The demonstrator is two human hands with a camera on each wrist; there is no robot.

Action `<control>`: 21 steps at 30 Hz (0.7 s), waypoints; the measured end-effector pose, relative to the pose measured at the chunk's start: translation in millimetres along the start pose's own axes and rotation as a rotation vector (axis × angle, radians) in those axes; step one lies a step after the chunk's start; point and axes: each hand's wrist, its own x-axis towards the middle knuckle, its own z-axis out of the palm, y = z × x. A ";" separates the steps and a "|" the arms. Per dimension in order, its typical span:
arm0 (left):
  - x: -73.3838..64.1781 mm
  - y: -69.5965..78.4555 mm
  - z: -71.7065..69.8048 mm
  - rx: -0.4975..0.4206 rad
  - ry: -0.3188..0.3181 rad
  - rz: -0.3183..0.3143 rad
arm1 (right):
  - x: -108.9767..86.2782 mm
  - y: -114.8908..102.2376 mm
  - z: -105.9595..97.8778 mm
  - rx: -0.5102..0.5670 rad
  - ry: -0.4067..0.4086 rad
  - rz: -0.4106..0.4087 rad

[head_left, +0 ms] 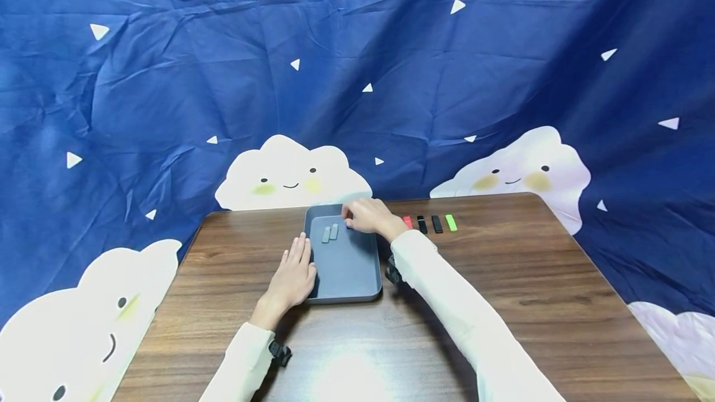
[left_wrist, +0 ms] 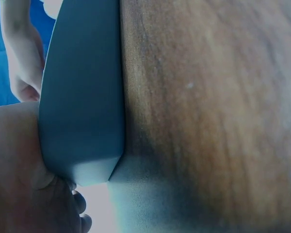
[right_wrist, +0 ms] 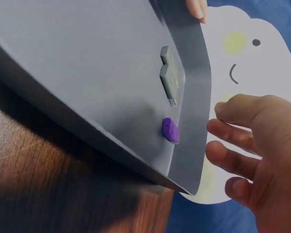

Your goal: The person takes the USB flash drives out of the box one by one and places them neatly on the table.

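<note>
A shallow grey tray [head_left: 346, 293] lies on the wooden table. My left hand [head_left: 292, 275] rests against its left side with fingers straight, and the left wrist view shows the palm [left_wrist: 14, 155] along the wall. In the tray, two grey USB sticks [head_left: 326, 234] lie side by side near the far end. To their right is a purple USB stick [right_wrist: 170, 131], mostly hidden under my right hand [head_left: 365, 214] in the head view. In the right wrist view, the fingers of my right hand [right_wrist: 262, 150] are loosely bent and apart from it, holding nothing.
On the table right of the tray stand in a row a red stick [head_left: 408, 222], two black sticks [head_left: 437, 224] and a bright green stick [head_left: 451, 223]. A blue cloth [head_left: 335, 98] with white clouds hangs behind the table's far edge.
</note>
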 end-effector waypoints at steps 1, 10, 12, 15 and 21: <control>0.2 -0.1 -0.3 0.000 -0.004 -0.002 | 1.1 -0.2 0.2 -0.002 -0.004 0.003; 0.5 0.5 -1.3 -0.004 -0.024 -0.008 | 9.1 0.5 8.2 0.001 -0.019 0.030; 0.3 0.5 -0.9 -0.005 -0.025 -0.009 | 9.7 0.2 9.0 0.012 -0.024 0.039; -0.4 1.2 -1.2 -0.006 -0.024 -0.013 | 11.3 1.1 10.4 0.020 -0.036 0.047; -1.4 2.9 -3.0 -0.028 -0.013 -0.016 | 13.4 3.9 12.1 0.019 -0.054 0.060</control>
